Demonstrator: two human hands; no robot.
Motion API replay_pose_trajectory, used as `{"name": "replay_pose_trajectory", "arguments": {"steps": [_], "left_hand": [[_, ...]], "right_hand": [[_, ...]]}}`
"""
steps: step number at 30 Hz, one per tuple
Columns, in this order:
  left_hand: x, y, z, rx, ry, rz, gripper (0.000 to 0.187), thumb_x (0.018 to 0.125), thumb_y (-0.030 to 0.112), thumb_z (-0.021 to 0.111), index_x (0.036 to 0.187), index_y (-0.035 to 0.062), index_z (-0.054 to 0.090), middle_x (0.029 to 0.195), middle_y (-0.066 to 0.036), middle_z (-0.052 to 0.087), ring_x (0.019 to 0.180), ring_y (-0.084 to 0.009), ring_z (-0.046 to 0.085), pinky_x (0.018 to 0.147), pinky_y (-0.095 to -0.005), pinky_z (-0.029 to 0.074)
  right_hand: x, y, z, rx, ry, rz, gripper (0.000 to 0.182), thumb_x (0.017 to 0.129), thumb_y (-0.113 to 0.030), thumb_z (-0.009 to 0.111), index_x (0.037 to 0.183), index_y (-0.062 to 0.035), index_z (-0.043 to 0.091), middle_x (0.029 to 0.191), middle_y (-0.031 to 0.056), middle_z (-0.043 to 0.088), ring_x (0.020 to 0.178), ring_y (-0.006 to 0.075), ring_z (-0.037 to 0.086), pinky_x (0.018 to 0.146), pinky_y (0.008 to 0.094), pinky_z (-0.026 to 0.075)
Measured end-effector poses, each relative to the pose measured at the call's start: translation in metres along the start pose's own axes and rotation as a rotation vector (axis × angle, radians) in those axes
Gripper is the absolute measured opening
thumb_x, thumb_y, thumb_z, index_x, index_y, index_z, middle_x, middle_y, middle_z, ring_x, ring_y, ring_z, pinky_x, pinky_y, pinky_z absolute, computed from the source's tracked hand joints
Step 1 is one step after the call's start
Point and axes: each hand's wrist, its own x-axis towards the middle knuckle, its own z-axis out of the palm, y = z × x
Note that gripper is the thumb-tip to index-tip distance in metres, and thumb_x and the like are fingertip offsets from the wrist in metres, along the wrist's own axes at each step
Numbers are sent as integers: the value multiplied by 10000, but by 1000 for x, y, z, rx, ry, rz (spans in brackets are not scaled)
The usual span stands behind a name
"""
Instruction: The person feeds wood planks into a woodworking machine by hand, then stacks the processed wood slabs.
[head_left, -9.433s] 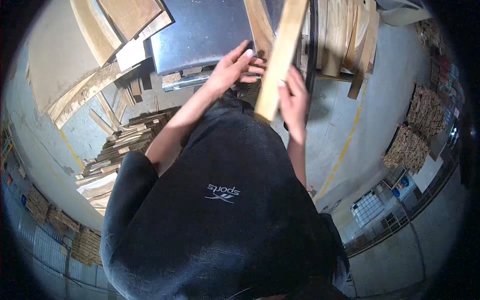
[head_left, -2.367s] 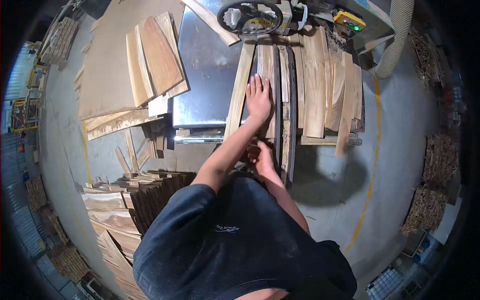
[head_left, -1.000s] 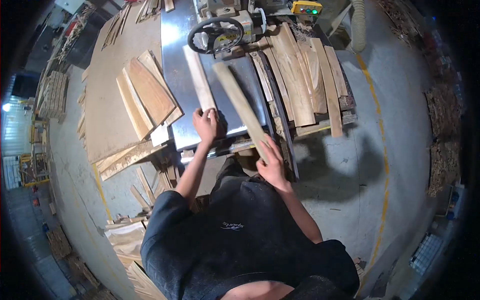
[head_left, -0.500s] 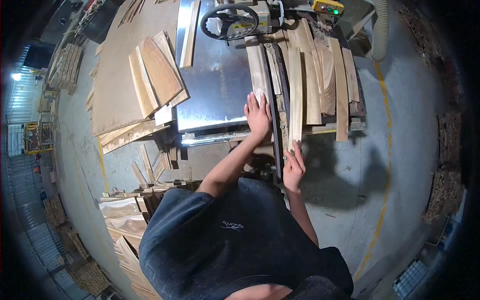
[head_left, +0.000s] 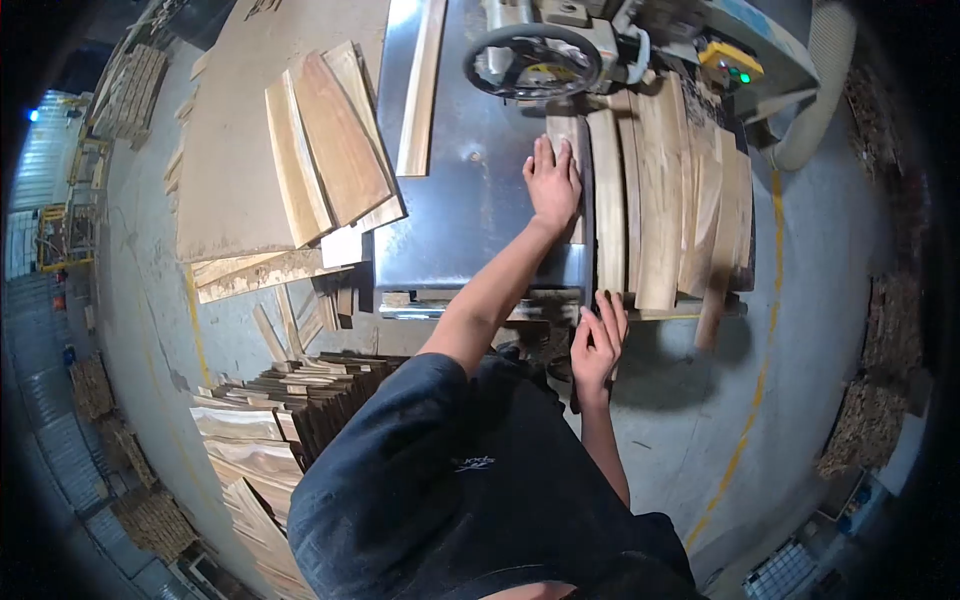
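Observation:
My left hand (head_left: 553, 185) lies flat on a wooden board (head_left: 563, 128), fingers stretched toward the machine. That board rests on the shiny metal table (head_left: 440, 225), alongside a dark guide rail (head_left: 588, 205), and is partly hidden by the hand. Nearer my body, my right hand (head_left: 597, 342) is open with its fingers extended. Its fingertips are right at the near end of a long pale wood strip (head_left: 608, 200), which lies just right of the rail. Ahead of my left hand is the machine's black handwheel (head_left: 532, 62).
Several loose boards (head_left: 660, 190) lie right of the rail, some overhanging the front edge. Fanned boards (head_left: 335, 140) cover part of the left worktop, and a narrow strip (head_left: 421, 90) lies on the metal. Stacked boards (head_left: 250, 425) stand low at left. A hose (head_left: 815, 90) hangs at right.
My left hand has slid forward along the rail with the board, which is now farther under the machine. My right hand stays near the strip's end. The camera view has shifted.

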Motion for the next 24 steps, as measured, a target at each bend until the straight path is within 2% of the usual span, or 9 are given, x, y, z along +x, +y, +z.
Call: {"name": "replay_pose_trajectory", "arguments": {"steps": [5, 8, 10, 12, 15, 18, 19, 21, 24], "left_hand": [[79, -65, -41, -441, -398, 0, 256, 863, 201, 582, 1023, 48, 711, 1096, -195, 669, 1040, -306, 648, 910, -415, 490], [112, -130, -92, -79, 99, 248, 257, 760, 165, 716, 997, 67, 704, 1086, -207, 644, 986, -356, 627, 847, -417, 507], [112, -139, -139, 363, 422, 86, 387, 736, 242, 763, 1075, 77, 672, 1051, -197, 621, 1017, -406, 562, 858, -474, 460], [98, -199, -128, 235, 4, -134, 471, 725, 286, 774, 1141, 89, 673, 1153, -226, 612, 1105, -391, 546, 926, -459, 448], [70, -176, -164, -116, -132, -145, 491, 774, 209, 694, 1235, 58, 617, 1080, -218, 640, 897, -334, 647, 805, -408, 517], [7, -153, -176, -1444, -480, -743, 529, 921, 370, 477, 1373, 95, 464, 959, -175, 664, 753, -218, 664, 695, -320, 558], [-13, -128, -192, -1560, -521, -689, 558, 918, 383, 441, 1407, 118, 406, 1039, -167, 648, 772, -213, 652, 689, -323, 558], [-59, -86, -215, -1440, -508, -721, 617, 915, 352, 441, 1475, 136, 294, 1041, -126, 628, 815, -210, 630, 742, -329, 550], [-129, -66, -207, -634, -791, -244, 544, 966, 407, 473, 1448, 161, 423, 1201, -169, 519, 1159, -272, 491, 996, -403, 387]], "right_hand": [[48, -21, 24, 58, 3, -44, 194, 841, 87, 564, 972, 12, 687, 1207, 146, 632, 1159, 346, 564, 963, 417, 461], [57, -31, 40, 165, 71, 60, 209, 865, 73, 538, 1008, 17, 681, 1172, 140, 650, 1077, 285, 622, 919, 377, 486], [64, -42, 44, 233, 42, 89, 214, 881, 62, 527, 1028, 18, 676, 1155, 138, 655, 1059, 262, 629, 902, 354, 490], [58, -46, 51, 312, 17, 126, 220, 897, 52, 515, 1049, 19, 671, 1138, 136, 661, 1041, 240, 636, 885, 332, 493], [39, -39, 65, 569, -225, 376, 231, 940, -29, 533, 1140, 9, 643, 1098, 105, 666, 988, 175, 637, 840, 294, 490], [24, -49, 65, 517, -348, 332, 272, 942, -104, 572, 1190, -3, 620, 1098, 104, 667, 967, 167, 638, 832, 295, 491], [19, -52, 60, 531, -484, 423, 356, 943, -165, 590, 1259, -3, 571, 1125, 124, 663, 1019, 193, 632, 864, 307, 496], [7, -57, 50, 635, -614, 428, 476, 949, -211, 595, 1353, 4, 465, 1209, 185, 610, 1112, 242, 600, 921, 340, 499], [-24, -52, 45, 558, -657, 229, 535, 954, -288, 599, 1370, -2, 422, 1180, 172, 592, 1057, 225, 603, 861, 331, 511]]}}
